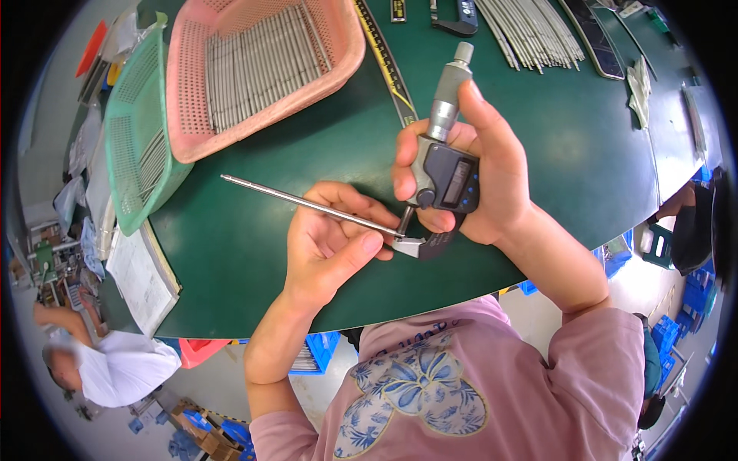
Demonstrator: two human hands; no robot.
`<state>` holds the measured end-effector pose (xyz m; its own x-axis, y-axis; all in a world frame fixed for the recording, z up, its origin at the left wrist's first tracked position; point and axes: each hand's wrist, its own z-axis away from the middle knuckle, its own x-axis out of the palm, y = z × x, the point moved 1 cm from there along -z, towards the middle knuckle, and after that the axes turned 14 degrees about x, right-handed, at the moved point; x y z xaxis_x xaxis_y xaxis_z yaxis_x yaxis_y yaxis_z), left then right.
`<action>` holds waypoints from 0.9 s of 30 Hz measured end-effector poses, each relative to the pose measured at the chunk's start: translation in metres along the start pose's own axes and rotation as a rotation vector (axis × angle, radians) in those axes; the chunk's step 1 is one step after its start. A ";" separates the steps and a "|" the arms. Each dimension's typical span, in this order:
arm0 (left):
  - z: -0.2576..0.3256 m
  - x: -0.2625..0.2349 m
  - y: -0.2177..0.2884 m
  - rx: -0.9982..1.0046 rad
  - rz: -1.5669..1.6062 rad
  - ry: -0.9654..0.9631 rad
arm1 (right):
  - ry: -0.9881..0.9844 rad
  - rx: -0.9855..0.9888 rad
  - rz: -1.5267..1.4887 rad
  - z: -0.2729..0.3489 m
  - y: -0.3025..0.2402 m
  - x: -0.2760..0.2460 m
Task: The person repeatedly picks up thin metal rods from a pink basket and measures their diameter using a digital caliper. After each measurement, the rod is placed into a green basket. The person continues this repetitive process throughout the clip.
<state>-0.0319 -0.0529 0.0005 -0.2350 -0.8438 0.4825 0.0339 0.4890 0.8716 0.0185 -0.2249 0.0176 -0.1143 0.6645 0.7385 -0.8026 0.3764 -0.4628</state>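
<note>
My left hand [327, 242] is closed on a thin metal rod [288, 197], which slants up to the left past my fingers. The rod's lower right end lies between the jaws of a digital micrometer [452, 175]. My right hand [492, 161] wraps round the micrometer, its thumb up by the silver thimble and its small display facing up. Both hands are above the green table [254, 284], close to its front edge.
A pink basket [265, 123] full of similar rods stands at the back left, beside a green basket [134, 154] with more rods. Further rods [530, 34] lie at the back right by a dark phone [592, 38]. Papers [142, 276] rest at the left edge. A person [115, 361] sits at lower left.
</note>
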 end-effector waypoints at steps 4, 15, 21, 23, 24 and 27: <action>0.002 -0.001 -0.005 -0.040 -0.006 0.035 | 0.013 -0.010 0.024 0.001 0.000 0.001; 0.002 0.002 -0.003 -0.022 0.009 0.069 | -0.016 -0.078 0.080 -0.001 0.003 0.000; 0.002 0.000 -0.004 0.006 0.018 0.047 | -0.029 -0.032 -0.003 -0.002 0.004 0.000; 0.002 0.000 -0.005 0.015 0.028 0.030 | -0.036 -0.016 -0.023 -0.002 0.003 0.001; 0.002 0.000 -0.005 0.019 0.033 0.021 | -0.038 -0.015 -0.023 -0.001 0.002 0.001; 0.003 -0.001 -0.004 0.007 0.042 -0.004 | -0.057 -0.006 -0.023 0.000 0.002 0.001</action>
<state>-0.0344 -0.0535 -0.0037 -0.2376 -0.8214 0.5185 0.0376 0.5256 0.8499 0.0168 -0.2237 0.0181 -0.1291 0.6179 0.7756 -0.8016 0.3954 -0.4485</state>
